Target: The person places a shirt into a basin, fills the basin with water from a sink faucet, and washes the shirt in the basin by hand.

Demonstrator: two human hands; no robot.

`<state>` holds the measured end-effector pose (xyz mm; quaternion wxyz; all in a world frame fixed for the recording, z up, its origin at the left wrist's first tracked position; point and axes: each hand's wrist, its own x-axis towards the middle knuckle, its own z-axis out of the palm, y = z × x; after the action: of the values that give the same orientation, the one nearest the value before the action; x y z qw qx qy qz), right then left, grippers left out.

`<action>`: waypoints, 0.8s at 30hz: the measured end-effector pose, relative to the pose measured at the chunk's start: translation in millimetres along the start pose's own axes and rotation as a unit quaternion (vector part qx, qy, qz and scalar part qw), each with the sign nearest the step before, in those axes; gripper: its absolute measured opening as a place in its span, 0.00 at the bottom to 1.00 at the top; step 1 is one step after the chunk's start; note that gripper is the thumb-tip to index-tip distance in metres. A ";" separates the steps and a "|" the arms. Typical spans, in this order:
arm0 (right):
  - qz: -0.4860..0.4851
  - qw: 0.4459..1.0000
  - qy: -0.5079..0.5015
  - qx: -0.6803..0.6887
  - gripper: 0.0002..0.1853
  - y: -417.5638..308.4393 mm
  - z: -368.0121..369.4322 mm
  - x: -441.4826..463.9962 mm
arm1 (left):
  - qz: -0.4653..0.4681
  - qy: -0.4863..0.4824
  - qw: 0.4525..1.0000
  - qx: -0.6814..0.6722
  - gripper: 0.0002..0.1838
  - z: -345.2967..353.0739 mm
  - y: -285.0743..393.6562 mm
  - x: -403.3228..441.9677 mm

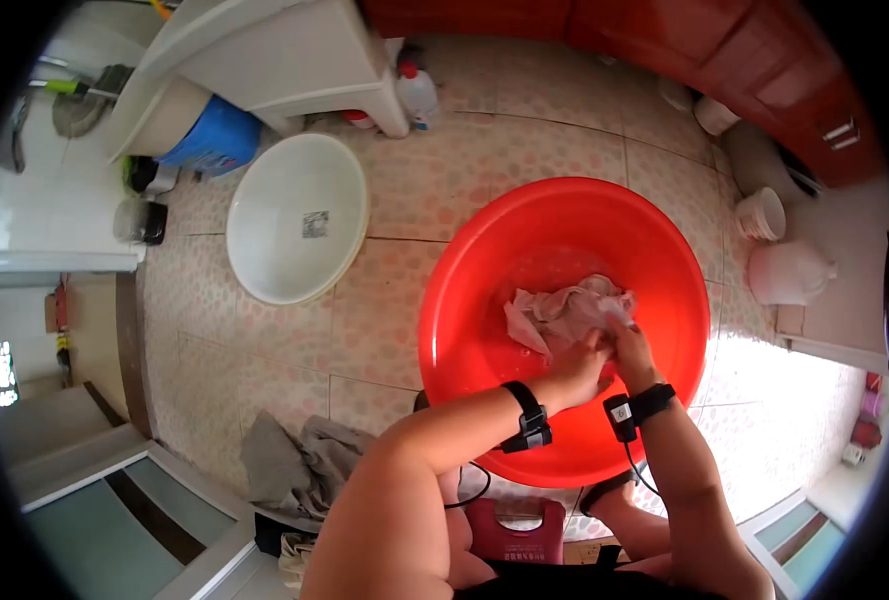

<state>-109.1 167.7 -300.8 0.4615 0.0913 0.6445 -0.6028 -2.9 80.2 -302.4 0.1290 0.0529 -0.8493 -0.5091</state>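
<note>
A large red basin (465,270) stands on the tiled floor in front of me with some water and bubbles in it. Inside lies a wet, pale pinkish cloth (565,308), bunched up. My left hand (587,368) is closed on the near part of the cloth. Close beside it, my right hand (630,350) also grips the cloth, its fingers wrapped round a bunched end. The two hands nearly touch, and the exact finger grip is partly hidden. Black straps with small devices sit on both wrists.
A white basin (295,220) rests on the floor to the left. Grey clothes (285,465) lie at the lower left. A bottle with a red cap (419,97) stands by the white stand. Right of the red basin are a white bucket (762,214) and a plastic jug (790,272).
</note>
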 end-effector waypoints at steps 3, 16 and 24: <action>-0.188 0.971 0.044 -0.143 0.16 -6.8 -13.7 5.5 | -0.184 -0.059 0.978 -0.076 0.12 -12.2 -13.4 3.0; -0.433 0.885 0.124 -0.119 0.20 -217.6 22.4 -190.7 | -0.370 -0.103 0.847 -0.368 0.22 -34.5 -48.6 9.8; -0.254 0.767 0.077 -0.585 0.15 -123.2 5.5 -55.3 | -0.479 -0.097 0.706 -0.513 0.28 -22.4 -71.4 -11.9</action>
<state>-158.6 155.6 -175.7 0.2044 -0.3168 0.9054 -0.1951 11.7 29.8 -357.0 -0.2084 0.3288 -0.3256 -0.8617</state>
